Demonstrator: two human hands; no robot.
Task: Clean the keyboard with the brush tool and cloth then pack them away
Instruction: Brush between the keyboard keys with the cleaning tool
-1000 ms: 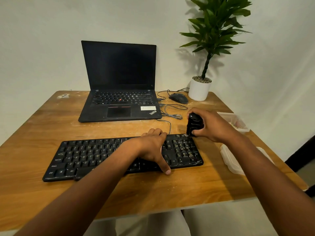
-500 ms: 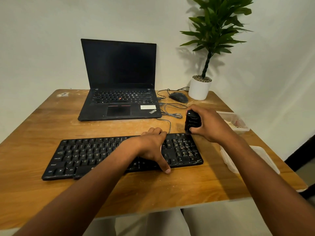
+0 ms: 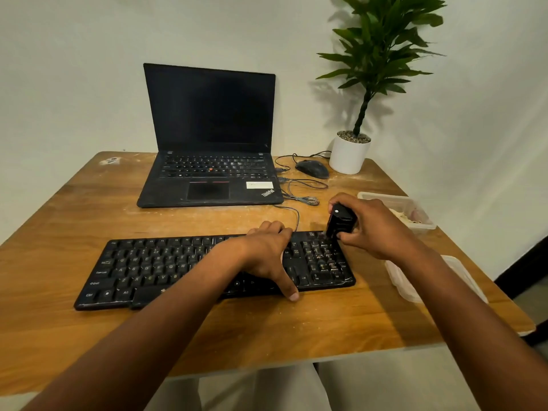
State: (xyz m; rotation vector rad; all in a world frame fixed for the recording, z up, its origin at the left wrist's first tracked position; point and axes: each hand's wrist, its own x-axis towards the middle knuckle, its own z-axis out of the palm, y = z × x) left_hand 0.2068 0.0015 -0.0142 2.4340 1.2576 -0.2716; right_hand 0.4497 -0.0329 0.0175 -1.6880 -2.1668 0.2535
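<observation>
- The black keyboard (image 3: pixel 189 265) lies flat on the wooden desk (image 3: pixel 341 327), near its front edge, with white legends on its keys; "Ctrl", "Alt", "Shift" and "Caps Lock" can be read at its left end.
- The left hand (image 3: pixel 268 256) rests on the keyboard right of the middle, fingers curled over the far edge and thumb reaching down past the near edge, so its grip clamps the board.
- The right hand (image 3: pixel 370 226) has its grip wrapped round the black brush tool (image 3: pixel 341 221), held upright with its lower end touching the far right corner of the number pad.
- Behind the keyboard stands an open black laptop (image 3: pixel 210 137) with a dark screen; "ThinkPad" is printed on its palm rest beside a white sticker (image 3: pixel 259 185) whose writing is too small to read.
- A dark mouse (image 3: pixel 312 169) and looped cables (image 3: pixel 299 191) lie right of the laptop, next to a white pot (image 3: pixel 348 157) holding a green plant.
- A clear plastic container (image 3: pixel 397 212) sits at the right edge of the desk behind the right hand, and a clear lid (image 3: pixel 427 277) lies nearer the front, partly hidden by the right forearm.
</observation>
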